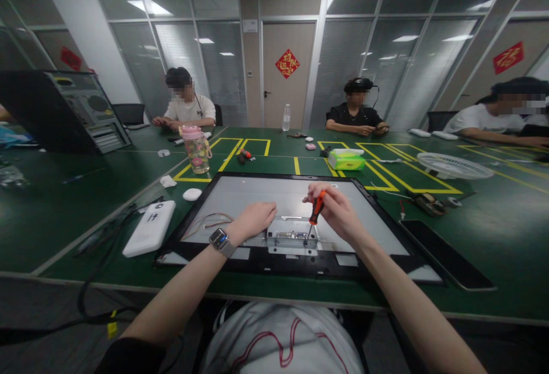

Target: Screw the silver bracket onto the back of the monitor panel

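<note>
A large flat panel with a black frame [343,268] and a pale grey back lies on the green table. On its near middle part sits a silver metal bracket [285,239]. My right hand [338,208] is closed around the handle of an orange and black screwdriver [317,207], whose shaft points down at the bracket's right part. My left hand [256,219], with a watch on the wrist, rests on the panel at the bracket's left side. Its fingers look close together, and whether they hold anything is hidden. Thin wires [210,221] lie on the panel left of it.
A white power bank [150,228] and pink-lidded bottle [197,154] stand left. Right are a black phone-like slab [446,254], a tool with wires [431,202] and a white round grille [454,166]. A green tissue pack [346,159] lies behind. Several people sit across.
</note>
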`<action>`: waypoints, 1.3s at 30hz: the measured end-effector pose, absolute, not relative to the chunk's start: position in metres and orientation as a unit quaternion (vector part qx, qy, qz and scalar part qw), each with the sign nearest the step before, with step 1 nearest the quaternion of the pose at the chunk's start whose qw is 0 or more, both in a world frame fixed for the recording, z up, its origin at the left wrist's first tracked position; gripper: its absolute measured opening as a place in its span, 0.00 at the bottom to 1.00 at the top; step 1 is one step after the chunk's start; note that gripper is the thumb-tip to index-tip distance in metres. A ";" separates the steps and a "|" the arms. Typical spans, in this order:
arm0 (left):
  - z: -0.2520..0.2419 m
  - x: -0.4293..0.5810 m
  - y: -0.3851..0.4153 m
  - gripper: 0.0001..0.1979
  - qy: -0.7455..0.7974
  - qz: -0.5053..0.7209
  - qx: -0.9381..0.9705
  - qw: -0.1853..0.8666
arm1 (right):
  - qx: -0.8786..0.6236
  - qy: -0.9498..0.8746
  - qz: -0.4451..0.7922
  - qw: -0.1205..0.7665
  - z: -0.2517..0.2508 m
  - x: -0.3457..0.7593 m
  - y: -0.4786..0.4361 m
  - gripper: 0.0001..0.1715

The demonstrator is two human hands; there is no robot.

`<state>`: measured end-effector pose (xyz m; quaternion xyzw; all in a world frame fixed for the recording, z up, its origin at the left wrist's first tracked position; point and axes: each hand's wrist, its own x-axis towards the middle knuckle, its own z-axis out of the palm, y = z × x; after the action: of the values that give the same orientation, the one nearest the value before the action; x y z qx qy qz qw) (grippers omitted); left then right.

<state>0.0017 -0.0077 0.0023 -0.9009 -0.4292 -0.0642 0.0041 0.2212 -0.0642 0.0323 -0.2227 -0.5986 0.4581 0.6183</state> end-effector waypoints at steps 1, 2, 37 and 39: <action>0.002 0.002 -0.008 0.16 -0.430 -0.064 -0.901 0.003 | -0.230 -0.604 0.456 0.612 0.032 0.222 -0.064 0.15; 0.003 0.002 -0.008 0.16 -0.431 -0.063 -0.900 0.002 | -0.236 -0.606 0.460 0.605 0.032 0.222 -0.065 0.14; 0.004 0.002 -0.009 0.16 -0.435 -0.060 -0.898 -0.003 | -0.235 -0.603 0.495 0.579 0.037 0.227 -0.067 0.14; 0.004 0.003 -0.009 0.16 -0.437 -0.058 -0.898 -0.004 | -0.231 -0.608 0.502 0.569 0.037 0.227 -0.067 0.16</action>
<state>0.0028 -0.0089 0.0045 -0.8977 -0.4368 -0.0575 -0.0039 0.2272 -0.0670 0.0367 -0.2309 -0.6083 0.5024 0.5695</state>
